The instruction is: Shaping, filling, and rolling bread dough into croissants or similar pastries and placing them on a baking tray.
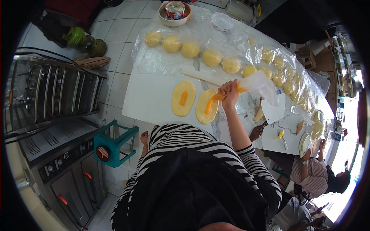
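Note:
My right hand (229, 93) is closed around a piping bag (257, 85) of orange filling, squeezing it with the tip pointing down and left. From the tip, a strip of orange filling (208, 107) lies on the right-hand flattened oval of dough (202, 112). Left of it is a second dough oval (178, 104), with a short orange strip (184, 98) along its middle. My left hand (144, 138) hangs low beside my body, off the table, its fingers curled with nothing visible in them.
Round dough balls (212, 57) sit under clear plastic sheet along the table (150, 92). A rolling pin (202, 76) lies before them; a bowl with a can (174, 19) stands at the far edge. A green stool (115, 144) and oven (63, 154) are left. Co-workers (314, 173) work at right.

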`<state>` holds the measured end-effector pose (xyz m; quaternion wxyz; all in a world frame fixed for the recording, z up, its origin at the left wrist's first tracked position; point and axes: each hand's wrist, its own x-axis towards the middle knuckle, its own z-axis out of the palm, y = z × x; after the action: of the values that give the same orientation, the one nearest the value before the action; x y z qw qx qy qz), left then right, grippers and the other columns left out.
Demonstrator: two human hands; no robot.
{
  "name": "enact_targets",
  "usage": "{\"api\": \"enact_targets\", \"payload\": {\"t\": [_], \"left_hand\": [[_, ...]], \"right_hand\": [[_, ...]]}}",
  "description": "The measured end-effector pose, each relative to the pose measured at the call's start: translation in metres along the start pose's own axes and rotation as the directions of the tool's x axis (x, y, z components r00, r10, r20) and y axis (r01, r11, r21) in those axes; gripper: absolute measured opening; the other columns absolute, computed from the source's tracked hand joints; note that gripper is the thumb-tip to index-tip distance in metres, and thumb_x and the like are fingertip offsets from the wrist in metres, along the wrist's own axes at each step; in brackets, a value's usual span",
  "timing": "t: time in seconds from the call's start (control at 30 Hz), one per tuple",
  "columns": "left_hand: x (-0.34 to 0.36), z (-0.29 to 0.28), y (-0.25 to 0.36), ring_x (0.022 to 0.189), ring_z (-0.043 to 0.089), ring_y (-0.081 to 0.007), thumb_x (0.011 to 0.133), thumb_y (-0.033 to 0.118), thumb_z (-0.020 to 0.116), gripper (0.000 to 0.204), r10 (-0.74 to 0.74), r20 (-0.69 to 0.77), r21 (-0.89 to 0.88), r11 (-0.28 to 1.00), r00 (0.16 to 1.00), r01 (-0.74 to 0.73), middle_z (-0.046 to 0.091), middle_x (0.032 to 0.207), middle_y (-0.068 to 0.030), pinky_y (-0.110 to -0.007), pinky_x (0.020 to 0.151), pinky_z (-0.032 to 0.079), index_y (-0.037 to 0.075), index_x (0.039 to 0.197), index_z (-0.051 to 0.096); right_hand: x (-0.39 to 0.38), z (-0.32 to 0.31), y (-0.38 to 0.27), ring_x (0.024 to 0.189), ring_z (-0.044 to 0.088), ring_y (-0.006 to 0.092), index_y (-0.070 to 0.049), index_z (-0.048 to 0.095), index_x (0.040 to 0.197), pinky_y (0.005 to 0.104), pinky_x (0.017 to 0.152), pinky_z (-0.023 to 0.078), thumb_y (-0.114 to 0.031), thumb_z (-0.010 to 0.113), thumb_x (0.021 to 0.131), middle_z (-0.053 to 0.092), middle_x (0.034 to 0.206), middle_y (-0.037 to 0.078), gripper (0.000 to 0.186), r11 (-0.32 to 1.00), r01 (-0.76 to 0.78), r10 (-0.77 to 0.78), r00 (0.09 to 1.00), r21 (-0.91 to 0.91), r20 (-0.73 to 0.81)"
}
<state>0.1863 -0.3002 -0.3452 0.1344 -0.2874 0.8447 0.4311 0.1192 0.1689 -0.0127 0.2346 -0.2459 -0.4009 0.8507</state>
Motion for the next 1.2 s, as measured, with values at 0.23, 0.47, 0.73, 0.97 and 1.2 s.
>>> {"api": "enact_targets", "payload": {"t": [0.23, 0.47, 0.73, 0.97, 1.2], "left_hand": [[-0.030, -0.024, 0.010, 0.071, 0.061, -0.0222, 0.078, 0.014, 0.052, 0.018, 0.063, -0.146, -0.063, 0.995, 0.987, -0.073, 0.064, 0.077, -0.0088, -0.033, 0.064, 0.047, 0.008, 0.087, 0.067], [-0.047, -0.069, 0.108, 0.081, 0.059, -0.0308, 0.077, 0.006, 0.049, 0.029, 0.067, -0.659, -0.018, 0.994, 0.749, -0.105, 0.061, 0.097, -0.0173, -0.040, 0.072, 0.046, 0.003, 0.105, 0.057], [-0.086, -0.102, 0.284, 0.104, 0.044, -0.0279, 0.076, -0.003, 0.046, 0.033, 0.495, -0.657, 0.055, 0.783, 0.568, -0.619, 0.045, 0.112, -0.0146, -0.040, 0.088, 0.036, -0.002, 0.109, 0.048], [-0.128, -0.080, 0.393, 0.113, 0.037, -0.0308, 0.080, 0.000, 0.050, 0.032, 0.700, -0.622, -0.040, 0.419, 0.350, -0.907, 0.040, 0.118, -0.0182, -0.042, 0.096, 0.029, -0.002, 0.111, 0.044], [-0.179, -0.049, 0.441, 0.122, 0.032, -0.0414, 0.083, 0.021, 0.050, 0.042, 0.962, -0.258, -0.079, -0.116, -0.093, -0.990, 0.035, 0.130, -0.0238, -0.049, 0.102, 0.024, -0.004, 0.116, 0.042]], "right_hand": [[-0.002, -0.003, -0.031, 0.056, 0.035, 0.0123, -0.014, 0.040, 0.074, 0.0344, 0.068, 0.038, -0.040, 0.042, 0.093, 0.031, 0.058, -0.002, 0.032, 0.927, -0.077, 0.074, 0.997, 0.366, 0.023], [-0.025, -0.047, -0.063, 0.064, 0.047, 0.0152, -0.010, 0.045, 0.091, 0.0352, 0.062, 0.044, -0.023, 0.050, 0.089, 0.045, 0.071, 0.002, 0.014, 0.775, -0.299, 0.246, 0.954, -0.557, -0.170], [-0.048, -0.032, -0.072, 0.113, 0.047, 0.0336, -0.002, 0.026, 0.135, 0.0410, 0.092, 0.038, -0.028, 0.055, 0.086, 0.046, 0.125, 0.021, 0.062, -0.232, -0.076, -0.101, 0.993, -0.970, -0.054], [-0.038, 0.041, -0.098, 0.131, 0.027, 0.0283, -0.008, 0.021, 0.140, 0.0451, 0.105, 0.023, -0.048, 0.037, 0.091, 0.027, 0.141, 0.017, 0.065, 0.960, 0.063, 0.030, 0.946, -0.273, 0.323], [-0.039, 0.116, -0.033, 0.134, 0.021, 0.0266, -0.012, 0.020, 0.141, 0.0438, 0.109, 0.015, -0.057, 0.029, 0.089, 0.019, 0.146, 0.013, 0.069, 0.770, -0.589, 0.321, 0.689, 0.244, 0.650]]}}
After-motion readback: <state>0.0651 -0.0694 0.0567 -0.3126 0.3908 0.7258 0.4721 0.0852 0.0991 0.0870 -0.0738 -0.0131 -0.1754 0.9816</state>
